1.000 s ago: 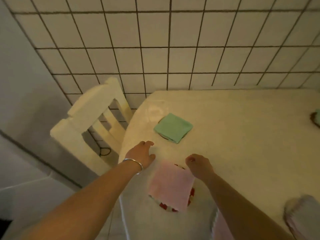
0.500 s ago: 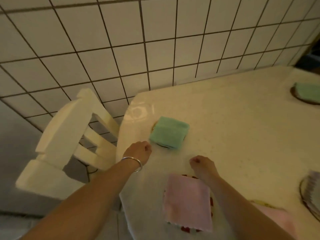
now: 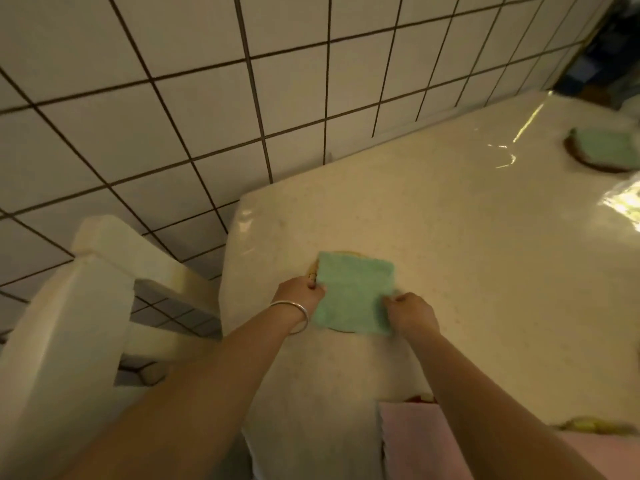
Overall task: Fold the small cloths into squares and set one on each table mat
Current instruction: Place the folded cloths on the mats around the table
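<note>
L hand (image 3: 300,295) & R hand (image 3: 411,313) each pinch green cloth (image 3: 353,295) btwn them; cloth on mat (image 3: 341,330).

No legible text, labels, brands, numbers or signs found. Checked: green cloth (image 3: 353,296), pink cloth (image 3: 415,441), counter (image 3: 485,271), tiled wall (image 3: 207,81), chair (image 3: 86,306), bracelet (image 3: 294,311). All plain and unmarked; far corner too blurred to read.
</note>
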